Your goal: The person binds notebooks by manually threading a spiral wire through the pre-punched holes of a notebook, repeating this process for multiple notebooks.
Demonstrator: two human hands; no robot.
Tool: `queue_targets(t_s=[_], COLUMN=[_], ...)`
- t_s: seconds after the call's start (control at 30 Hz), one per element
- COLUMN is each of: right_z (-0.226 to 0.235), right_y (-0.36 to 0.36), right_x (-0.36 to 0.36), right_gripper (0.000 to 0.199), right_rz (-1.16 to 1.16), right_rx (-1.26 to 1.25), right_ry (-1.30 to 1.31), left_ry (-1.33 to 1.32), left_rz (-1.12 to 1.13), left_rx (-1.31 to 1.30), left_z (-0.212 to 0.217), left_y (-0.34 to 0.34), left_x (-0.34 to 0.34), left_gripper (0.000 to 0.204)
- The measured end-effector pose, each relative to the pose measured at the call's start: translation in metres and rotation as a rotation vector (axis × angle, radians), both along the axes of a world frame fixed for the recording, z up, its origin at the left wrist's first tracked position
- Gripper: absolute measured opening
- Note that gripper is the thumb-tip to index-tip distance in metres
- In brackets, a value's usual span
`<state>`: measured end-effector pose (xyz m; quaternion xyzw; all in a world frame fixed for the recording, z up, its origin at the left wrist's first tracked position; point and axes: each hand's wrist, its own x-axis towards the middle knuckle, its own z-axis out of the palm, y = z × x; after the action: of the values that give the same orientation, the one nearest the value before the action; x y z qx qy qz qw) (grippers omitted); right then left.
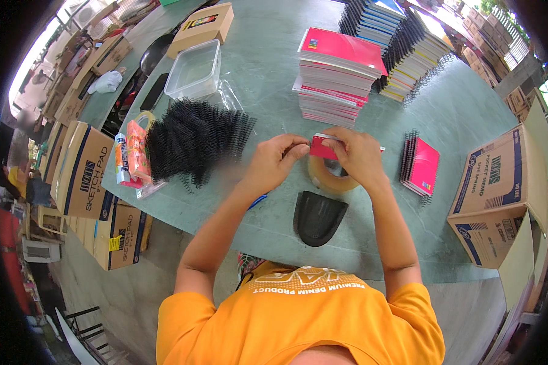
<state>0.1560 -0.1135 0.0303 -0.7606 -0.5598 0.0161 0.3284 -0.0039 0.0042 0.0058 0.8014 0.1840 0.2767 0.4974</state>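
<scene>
I see a small red pad just above the middle of the frame, a bit right of center. The right hand holds it, thumb on the cover. The left hand is by the pad's left edge, finger and thumb close together; I can't tell if they pinch anything. Just under the pad I see a roll of tape, and below that a black curved thing. A tall pile of red pads stands above the hands. To the right lie red notebooks with black coils. Left of the hands is a big heap of loose black coils, with a clear tub above it. An open brown box sits at the right side.
</scene>
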Motion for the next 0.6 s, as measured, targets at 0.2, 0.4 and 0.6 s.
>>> queue_targets(t_s=[0.2, 0.4, 0.6], right_z=[-0.003, 0.0, 0.006], right_y=[-0.003, -0.002, -0.003], right_x=[0.005, 0.002, -0.002], right_gripper=[0.016, 0.017, 0.021], right_rz=[0.074, 0.051, 0.056], right_rx=[-0.01, -0.038, -0.075], right_ry=[0.037, 0.028, 0.049], left_ry=[0.072, 0.11, 0.321], left_rz=[0.069, 0.064, 0.021], left_rx=[0.169, 0.103, -0.034], left_z=[0.011, 0.009, 0.02], left_y=[-0.008, -0.01, 0.0], left_x=[0.006, 0.01, 0.017], left_gripper=[0.023, 0.03, 0.036])
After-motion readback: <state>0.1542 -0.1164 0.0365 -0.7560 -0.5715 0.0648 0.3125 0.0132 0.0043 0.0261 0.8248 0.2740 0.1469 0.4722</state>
